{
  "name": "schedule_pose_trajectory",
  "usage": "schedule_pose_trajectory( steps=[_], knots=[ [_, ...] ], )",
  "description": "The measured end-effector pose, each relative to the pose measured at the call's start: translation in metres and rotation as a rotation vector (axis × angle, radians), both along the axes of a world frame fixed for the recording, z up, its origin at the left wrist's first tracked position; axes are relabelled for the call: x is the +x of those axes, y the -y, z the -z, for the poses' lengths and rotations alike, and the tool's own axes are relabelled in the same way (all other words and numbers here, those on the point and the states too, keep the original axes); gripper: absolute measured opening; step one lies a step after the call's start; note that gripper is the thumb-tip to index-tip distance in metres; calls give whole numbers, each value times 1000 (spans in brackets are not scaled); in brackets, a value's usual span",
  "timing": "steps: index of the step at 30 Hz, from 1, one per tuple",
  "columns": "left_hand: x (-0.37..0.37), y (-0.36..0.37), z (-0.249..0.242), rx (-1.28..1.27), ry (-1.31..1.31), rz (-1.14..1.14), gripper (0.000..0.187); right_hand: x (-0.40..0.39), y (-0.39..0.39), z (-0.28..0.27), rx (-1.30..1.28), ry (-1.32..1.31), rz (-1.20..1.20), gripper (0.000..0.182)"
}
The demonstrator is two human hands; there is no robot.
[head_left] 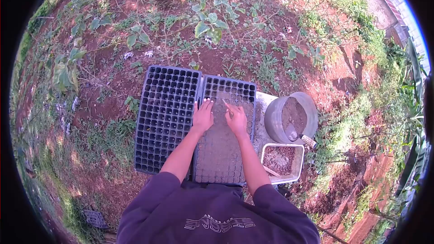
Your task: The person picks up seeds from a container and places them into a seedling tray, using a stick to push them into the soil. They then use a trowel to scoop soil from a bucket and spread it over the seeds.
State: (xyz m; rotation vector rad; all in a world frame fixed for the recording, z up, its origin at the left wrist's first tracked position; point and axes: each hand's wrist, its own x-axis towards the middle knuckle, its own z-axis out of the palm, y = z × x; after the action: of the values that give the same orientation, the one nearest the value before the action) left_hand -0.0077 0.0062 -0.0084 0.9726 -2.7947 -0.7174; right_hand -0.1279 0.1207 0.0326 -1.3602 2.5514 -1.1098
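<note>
A black seedling tray (217, 153) lies in front of me, most of its cells filled with brown soil and the far rows less full. My left hand (203, 116) rests on the left side of this tray, fingers stretched out and holding nothing. Over the tray's upper middle is my right hand (236, 118), its fingers curled together and pointing at the soil. A thin, pale tip shows at its fingertips; whether it is a small stick or a finger is too small to tell. Directly left lies a second seedling tray (167, 113) with bare, dark cells.
To the right, a grey round tub (275, 119) holds soil and a trowel with a patterned handle (308, 142). Below it, a white rectangular basin (294, 171) contains reddish-brown seeds or granules and a flat stick (271, 171). Leafy plants (210, 25) grow beyond the trays.
</note>
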Motion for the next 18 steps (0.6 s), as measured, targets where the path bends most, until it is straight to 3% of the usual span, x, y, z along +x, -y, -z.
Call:
schedule_pose_trajectory(
  steps=[12,18],
  knots=[
    [1,0,-1,-5,9,7,52,0,1,-4,39,-14,-45,27],
    [1,-1,0,-14,-10,7,52,6,3,1,35,21,52,27]
  ],
)
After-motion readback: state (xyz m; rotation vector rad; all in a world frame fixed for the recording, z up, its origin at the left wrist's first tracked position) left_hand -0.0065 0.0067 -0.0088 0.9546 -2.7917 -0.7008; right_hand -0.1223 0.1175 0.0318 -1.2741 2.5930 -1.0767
